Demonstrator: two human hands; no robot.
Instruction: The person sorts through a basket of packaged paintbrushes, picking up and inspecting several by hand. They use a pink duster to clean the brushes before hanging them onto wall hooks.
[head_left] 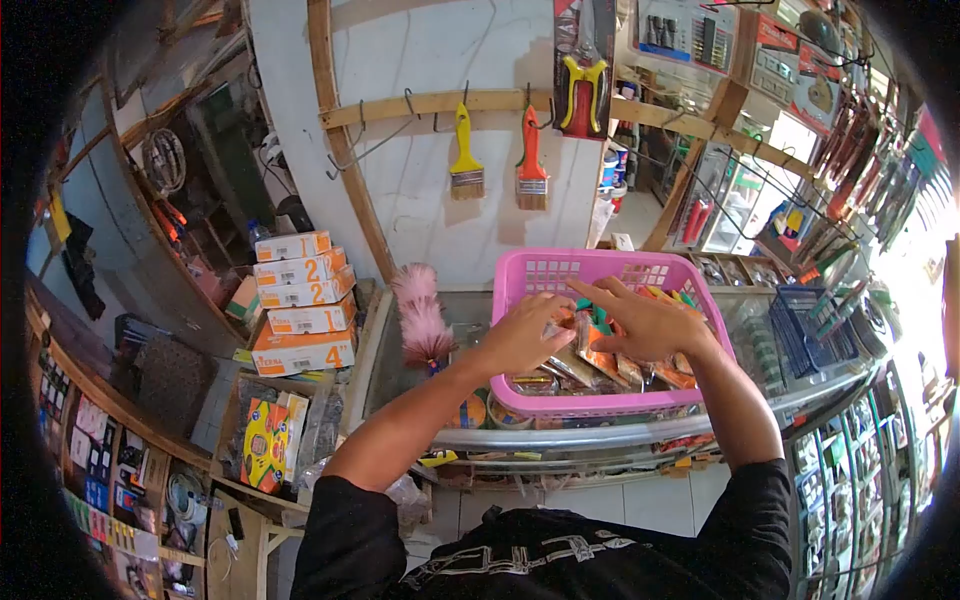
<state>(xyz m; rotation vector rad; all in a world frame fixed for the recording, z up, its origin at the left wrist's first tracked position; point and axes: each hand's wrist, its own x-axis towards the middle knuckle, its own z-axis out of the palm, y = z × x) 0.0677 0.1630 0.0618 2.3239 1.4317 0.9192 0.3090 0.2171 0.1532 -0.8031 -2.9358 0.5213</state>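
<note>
Two bare hands of ours hung over a pink basket (600, 403) just right of the frame's centre. Our left hand (522, 335) had its fingers loosely bent and thumb apart, and our right hand (648, 325) lay palm down with fingers spread; both looked unclenched, and we saw nothing in either grasp. Whether the fingertips touched the plastic packets (582, 372) heaped below them, we could not tell. The packets sat inside the basket, probably because its walls stopped such slippery pieces from sliding away, and the hands' place above the heap seemed to suit loose sorting.

The basket stood on a glass counter with a metal edge (570, 438), likely near us for easy reach. A pink feather duster (420, 312) was left of it, and a dark blue basket (815, 325) to its right. At centre left, boxes (305, 320) were stacked with the large one lowest, presumably for steadiness.

Across the top of the frame, a yellow-handled brush (463, 145) and an orange-handled brush (531, 155) hung from a wooden batten (385, 111), perhaps so they could be seen at once. Packaged goods crowded the upper right, and pale floor tiles (655, 507) showed at the lower middle.
</note>
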